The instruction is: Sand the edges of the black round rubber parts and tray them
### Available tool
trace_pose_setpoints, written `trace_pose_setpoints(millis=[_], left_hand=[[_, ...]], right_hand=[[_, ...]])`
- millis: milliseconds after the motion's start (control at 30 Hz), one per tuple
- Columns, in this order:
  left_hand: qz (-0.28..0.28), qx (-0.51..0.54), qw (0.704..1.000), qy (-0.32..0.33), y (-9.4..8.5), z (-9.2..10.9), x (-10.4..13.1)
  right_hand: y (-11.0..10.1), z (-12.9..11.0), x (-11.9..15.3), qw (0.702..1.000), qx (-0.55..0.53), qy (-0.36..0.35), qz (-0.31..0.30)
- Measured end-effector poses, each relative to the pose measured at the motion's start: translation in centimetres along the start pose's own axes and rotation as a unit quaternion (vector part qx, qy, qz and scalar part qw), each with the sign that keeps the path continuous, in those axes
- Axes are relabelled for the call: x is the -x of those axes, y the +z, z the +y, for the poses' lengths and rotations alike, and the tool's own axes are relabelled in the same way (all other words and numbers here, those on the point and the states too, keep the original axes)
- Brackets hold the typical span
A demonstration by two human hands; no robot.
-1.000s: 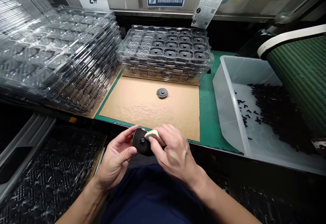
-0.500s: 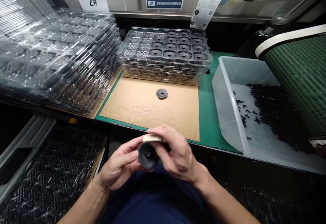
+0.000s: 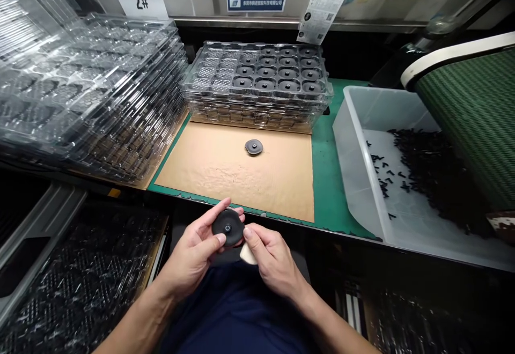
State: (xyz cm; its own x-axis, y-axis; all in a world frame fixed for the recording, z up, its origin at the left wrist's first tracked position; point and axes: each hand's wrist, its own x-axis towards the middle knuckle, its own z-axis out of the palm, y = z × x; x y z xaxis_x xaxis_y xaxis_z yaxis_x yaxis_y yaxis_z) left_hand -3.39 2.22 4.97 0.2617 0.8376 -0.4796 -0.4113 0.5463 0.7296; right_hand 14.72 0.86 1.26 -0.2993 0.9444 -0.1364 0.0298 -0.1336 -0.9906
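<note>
Between the thumb and fingers of my left hand [image 3: 192, 255] is a round black disc [image 3: 227, 227] with a small raised hub at its centre, its face turned up. My right hand [image 3: 273, 257] pinches a cream-coloured pad [image 3: 248, 255], and its fingertips are at the disc's right edge. Another dark disc [image 3: 254, 147] lies on the brown cardboard sheet [image 3: 229, 174]. Behind it stands a stack of clear trays [image 3: 257, 104]; black discs sit in the right and middle pockets of the top tray.
A tall stack of clear trays [image 3: 132, 107] stands at the left. On the right, a translucent bin [image 3: 362, 182] holds small black parts [image 3: 438, 177], beneath a green belt [image 3: 475, 112]. More trays [image 3: 76, 279] lie low at the left.
The disc has been turned to face up and sits slightly higher. My right hand with the pad has moved from over the disc to its lower right side.
</note>
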Motion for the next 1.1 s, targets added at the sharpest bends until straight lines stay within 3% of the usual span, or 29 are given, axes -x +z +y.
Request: trace_pose_setpoints(millis=[100, 300, 500, 700, 867, 1000, 1100], left_hand=[[0.005, -0.042, 0.999, 0.030, 0.2, -0.4, 0.0], [0.109, -0.115, 0.986, 0.041, 0.9, -0.7, -1.0], [0.134, -0.037, 0.990, -0.017, 1.0, -1.1, -1.9], [0.106, 0.045, 0.993, -0.040, 1.4, -1.3, -1.6], [0.126, 0.039, 0.991, -0.037, 1.5, -1.0, -1.9], [0.175, -0.005, 0.984, -0.024, 0.6, -0.4, -2.8], [0.200, -0.034, 0.979, -0.006, -0.4, 0.5, -4.2]], right_hand=[[0.4, -0.3, 0.2, 1.000, 0.004, -0.024, 0.016], [2.0, -0.6, 0.9, 0.991, 0.047, -0.128, 0.009], [2.5, 0.0, 1.0, 0.997, -0.004, -0.060, 0.056], [1.0, 0.4, 0.2, 0.994, -0.086, 0.008, 0.074], [-0.1, 0.7, -0.9, 0.997, -0.050, 0.007, 0.064], [-3.0, 1.7, -2.1, 0.990, 0.023, -0.005, 0.137], [-6.4, 2.9, -2.9, 0.967, 0.124, -0.062, 0.215]])
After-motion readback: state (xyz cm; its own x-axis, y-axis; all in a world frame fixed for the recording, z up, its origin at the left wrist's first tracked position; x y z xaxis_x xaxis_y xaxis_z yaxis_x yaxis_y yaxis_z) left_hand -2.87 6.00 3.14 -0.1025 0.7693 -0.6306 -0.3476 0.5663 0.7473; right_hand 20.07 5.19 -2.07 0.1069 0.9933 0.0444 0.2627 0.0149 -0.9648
